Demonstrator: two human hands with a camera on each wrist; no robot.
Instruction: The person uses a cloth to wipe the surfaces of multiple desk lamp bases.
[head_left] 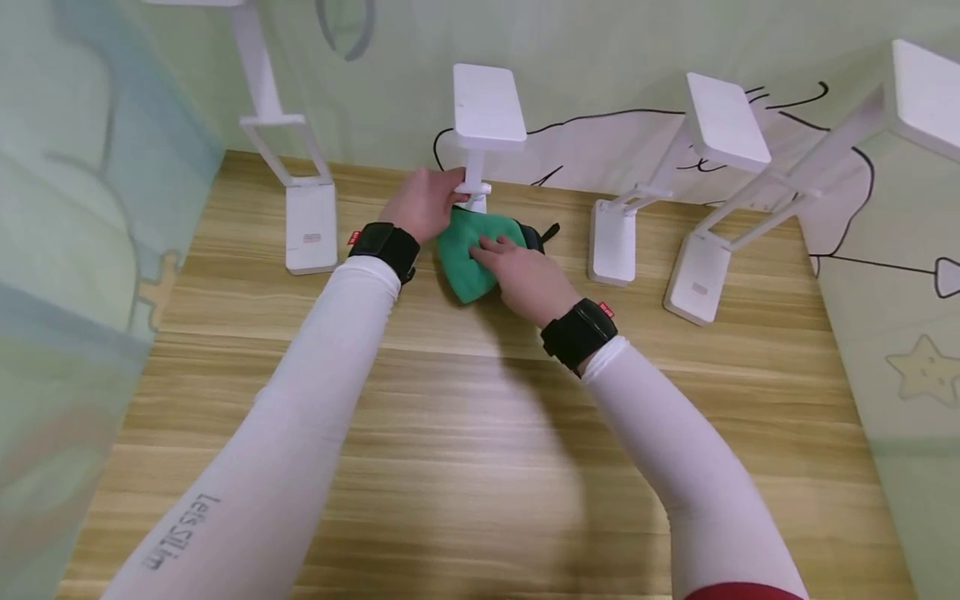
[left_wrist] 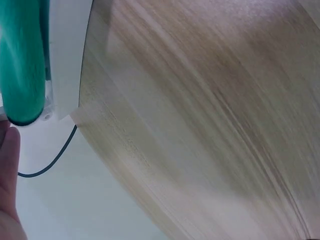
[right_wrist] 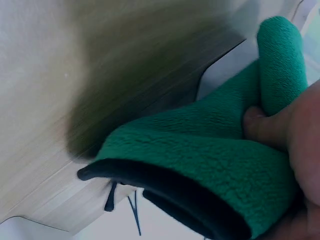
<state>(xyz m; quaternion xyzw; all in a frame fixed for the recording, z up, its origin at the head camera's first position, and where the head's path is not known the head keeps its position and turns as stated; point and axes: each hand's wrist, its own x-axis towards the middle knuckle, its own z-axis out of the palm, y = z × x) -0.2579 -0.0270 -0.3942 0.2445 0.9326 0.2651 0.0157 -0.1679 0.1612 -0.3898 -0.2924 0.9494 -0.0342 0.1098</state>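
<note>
A green fleecy cloth with black edging lies over the lower part of a white folding stand, hiding most of its base. My right hand grips the cloth; in the right wrist view the thumb presses into a fold of the fleece. At the stand's lower hinge, my left hand holds the white arm with its fingertips. Only part of that hand shows in the left wrist view, below the rounded green fold.
Similar white stands are on the wooden table: one to the left, two to the right. A pale wall with line drawings rises right behind them. Side walls flank the table.
</note>
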